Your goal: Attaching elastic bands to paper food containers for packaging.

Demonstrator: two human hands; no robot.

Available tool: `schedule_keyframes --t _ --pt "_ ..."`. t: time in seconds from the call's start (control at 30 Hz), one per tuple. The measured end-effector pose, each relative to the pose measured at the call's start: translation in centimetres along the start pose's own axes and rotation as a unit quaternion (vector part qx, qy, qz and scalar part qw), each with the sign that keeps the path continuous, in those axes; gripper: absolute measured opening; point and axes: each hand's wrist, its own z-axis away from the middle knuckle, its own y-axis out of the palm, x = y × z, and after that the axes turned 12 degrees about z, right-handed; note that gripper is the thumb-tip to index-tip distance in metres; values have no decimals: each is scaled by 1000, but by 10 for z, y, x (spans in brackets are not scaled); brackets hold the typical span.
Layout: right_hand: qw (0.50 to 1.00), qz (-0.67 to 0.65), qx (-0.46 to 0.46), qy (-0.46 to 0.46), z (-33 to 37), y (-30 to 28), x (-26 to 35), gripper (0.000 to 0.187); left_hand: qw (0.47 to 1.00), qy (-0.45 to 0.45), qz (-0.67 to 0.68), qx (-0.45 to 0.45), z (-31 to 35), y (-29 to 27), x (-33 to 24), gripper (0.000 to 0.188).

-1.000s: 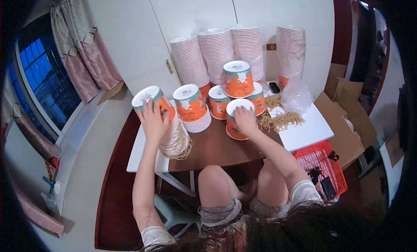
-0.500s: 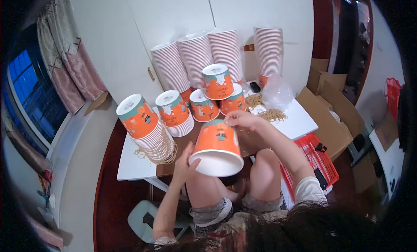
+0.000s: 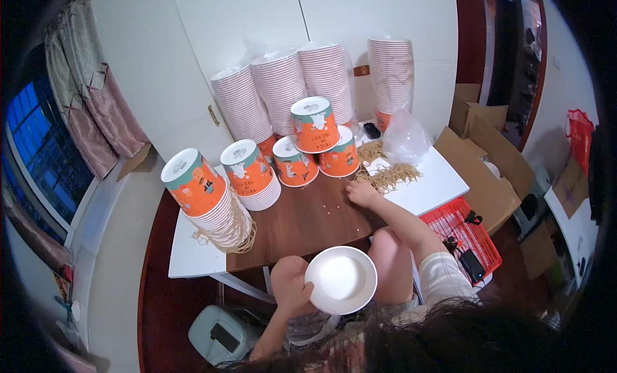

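My left hand (image 3: 294, 294) grips the rim of a white-lined paper bucket (image 3: 340, 280), which is held over my lap with its open mouth facing up. At the table, my right hand (image 3: 362, 193) rests with curled fingers at the near left edge of a loose pile of tan cords (image 3: 391, 176). Whatever its fingertips hold is too small to make out. Beyond it, an orange and green paper bucket (image 3: 315, 125) stands upside down on two others (image 3: 295, 163). To the left are two stacks of upturned buckets; tan cords hang around the leftmost stack (image 3: 204, 196).
Tall plastic-wrapped bucket stacks (image 3: 324, 77) line the back of the table (image 3: 289, 222). A clear plastic bag (image 3: 406, 138) lies beside the cords. On the right are a red crate (image 3: 472, 228) and an open cardboard box (image 3: 479, 190). A pale green stool (image 3: 215, 334) stands lower left.
The bucket has come down from above the table edge to my lap and tilted mouth-up. My right hand has let go of it and moved to the cord pile.
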Motion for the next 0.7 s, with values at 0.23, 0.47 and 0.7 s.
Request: schedule_keyframes --t 0.23,0.47,0.7 --pt "951 -247 35 182 -32 -14 -22 17 965 -137 223 -2 9 1 -6 30" --pt "574 -733 -215 294 -57 -91 -124 15 960 -138 240 -35 19 3 -1 33" --pt "527 -776 -232 258 -36 -201 -174 15 953 -137 267 -37 27 9 13 34"
